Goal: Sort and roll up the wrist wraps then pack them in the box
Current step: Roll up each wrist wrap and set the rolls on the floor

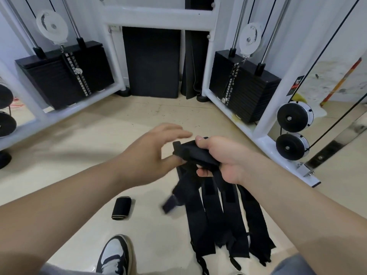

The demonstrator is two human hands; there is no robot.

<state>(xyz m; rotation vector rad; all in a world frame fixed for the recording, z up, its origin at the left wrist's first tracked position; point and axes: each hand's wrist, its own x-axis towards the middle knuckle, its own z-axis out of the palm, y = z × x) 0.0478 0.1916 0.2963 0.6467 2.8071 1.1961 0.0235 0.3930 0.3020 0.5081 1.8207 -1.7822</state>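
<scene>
Forearms reach over a tan gym floor: the right hand (224, 157) clutches the bunched end of a black wrist wrap (190, 155), while the left hand (156, 151) spreads loose beside it. Flat wraps (230, 225) lie side by side below; a rolled wrap (121, 207) rests near a sneaker (115, 255).

single head-worn wide-angle view, facing forward and down. the left hand (151, 153) and right hand (224, 157) lie near the lens at centre; floor (99, 135) below, white machine frame (158, 18) curving along the far upper edge.
</scene>
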